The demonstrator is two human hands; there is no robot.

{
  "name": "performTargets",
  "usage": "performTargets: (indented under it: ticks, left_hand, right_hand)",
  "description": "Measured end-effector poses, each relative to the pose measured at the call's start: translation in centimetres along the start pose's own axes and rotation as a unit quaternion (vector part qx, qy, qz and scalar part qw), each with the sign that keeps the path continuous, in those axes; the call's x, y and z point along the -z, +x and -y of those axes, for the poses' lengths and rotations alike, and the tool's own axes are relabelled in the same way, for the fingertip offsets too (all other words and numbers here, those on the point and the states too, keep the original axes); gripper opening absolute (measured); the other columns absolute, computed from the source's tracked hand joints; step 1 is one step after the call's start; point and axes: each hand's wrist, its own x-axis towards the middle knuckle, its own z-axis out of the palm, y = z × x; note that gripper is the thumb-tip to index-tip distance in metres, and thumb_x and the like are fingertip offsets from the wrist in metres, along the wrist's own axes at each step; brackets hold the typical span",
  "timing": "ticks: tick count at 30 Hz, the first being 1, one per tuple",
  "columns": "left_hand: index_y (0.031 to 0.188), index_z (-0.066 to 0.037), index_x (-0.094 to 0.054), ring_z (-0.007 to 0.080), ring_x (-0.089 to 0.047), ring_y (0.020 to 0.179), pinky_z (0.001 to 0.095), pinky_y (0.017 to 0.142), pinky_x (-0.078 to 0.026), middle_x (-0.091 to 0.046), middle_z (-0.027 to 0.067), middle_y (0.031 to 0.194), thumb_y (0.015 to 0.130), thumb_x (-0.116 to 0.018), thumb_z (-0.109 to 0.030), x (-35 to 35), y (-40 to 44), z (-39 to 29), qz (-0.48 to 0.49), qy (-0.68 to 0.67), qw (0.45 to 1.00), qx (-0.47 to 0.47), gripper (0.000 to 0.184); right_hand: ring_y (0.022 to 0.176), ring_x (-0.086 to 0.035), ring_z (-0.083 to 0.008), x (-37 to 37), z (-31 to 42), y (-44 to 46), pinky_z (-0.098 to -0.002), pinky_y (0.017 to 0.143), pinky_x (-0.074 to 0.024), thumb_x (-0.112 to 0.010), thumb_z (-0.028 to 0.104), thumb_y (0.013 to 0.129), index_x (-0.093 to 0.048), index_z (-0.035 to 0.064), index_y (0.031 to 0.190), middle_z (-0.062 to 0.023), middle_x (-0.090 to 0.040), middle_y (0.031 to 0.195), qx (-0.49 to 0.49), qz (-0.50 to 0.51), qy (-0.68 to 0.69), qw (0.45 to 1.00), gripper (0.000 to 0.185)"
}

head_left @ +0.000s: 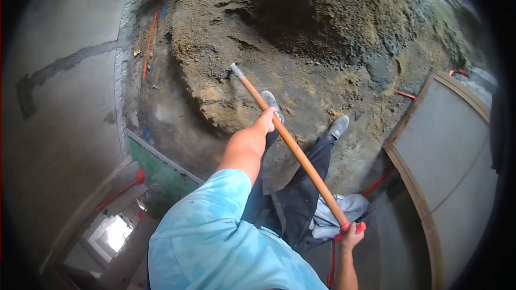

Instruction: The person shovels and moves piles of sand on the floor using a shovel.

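Note:
A long-handled shovel [303, 161] slants across my body, its wooden shaft running from lower right to upper left. My left hand [269, 118] is wrapped round the shaft towards the far end. On the red grip at the near end, my right hand [352, 234] is closed. The metal socket [235, 70] at the far end meets the sandy mortar mix [199, 70]; I cannot make out the blade there. Beyond it rises a large heap of brown-grey sand [371, 16]. My two shoes stand on the dirty floor, either side of the shaft.
A grey wall [70, 32] runs along the left, with red conduit [150, 45] on the floor beside it. A wood-framed grey panel [451, 145] leans at the right. Pale sacking [338, 215] lies behind my legs. A green board [161, 166] stands at lower left.

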Motion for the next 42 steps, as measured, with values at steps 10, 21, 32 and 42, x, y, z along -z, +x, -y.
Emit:
performTargets:
  ticks: [10,21,32,42]
  left_hand:
    - [0.072,-0.007,-0.046,0.0163,-0.045,0.045,0.0318,0.044,-0.043,-0.045,0.0036,0.056,0.081,-0.053,-0.012,-1.1,-6.6,12.2,-0.080,0.077,0.991,-0.069,0.013]
    - [0.078,0.005,-0.053,0.0188,-0.054,0.058,0.0322,0.052,-0.045,-0.056,0.0110,0.067,0.066,-0.066,-0.011,-12.1,-19.5,12.8,-0.107,0.319,0.858,-0.388,0.024]
    - [0.065,-0.011,-0.043,0.0180,-0.046,0.053,0.0336,0.058,-0.045,-0.045,0.0040,0.059,0.071,-0.051,-0.012,-15.5,-25.4,3.3,0.088,0.048,0.961,-0.257,0.010]
    - [0.058,-0.015,-0.034,0.0187,-0.039,0.041,0.0324,0.040,-0.036,-0.035,0.0021,0.048,0.072,-0.052,-0.020,-19.5,-19.3,26.1,0.154,-0.142,0.973,0.096,0.023]
  right_hand:
    - [0.058,-0.048,-0.0108,13.1,-18.2,0.5,-0.0279,0.053,-0.0435,-0.052,0.006,0.079,-0.047,0.0043,0.079,-0.0016,-0.049,0.071,-0.015,-0.074,0.092,0.993,0.006]
    - [0.042,-0.048,-0.0195,14.9,-22.1,13.2,-0.0342,0.036,-0.0421,-0.054,0.025,0.078,-0.055,0.0015,0.080,-0.0070,-0.049,0.058,-0.447,0.298,0.037,0.843,0.024]
    - [0.070,-0.053,-0.0147,11.8,-7.7,14.1,-0.0301,0.065,-0.0445,-0.061,0.023,0.077,-0.056,-0.0026,0.087,-0.0092,-0.058,0.078,0.028,-0.061,-0.004,0.998,0.028]
    - [0.071,-0.051,-0.0128,39.0,7.4,8.8,-0.0272,0.063,-0.0451,-0.055,0.010,0.080,-0.049,0.0024,0.091,-0.0029,-0.052,0.079,0.035,-0.028,0.015,0.999,0.014]
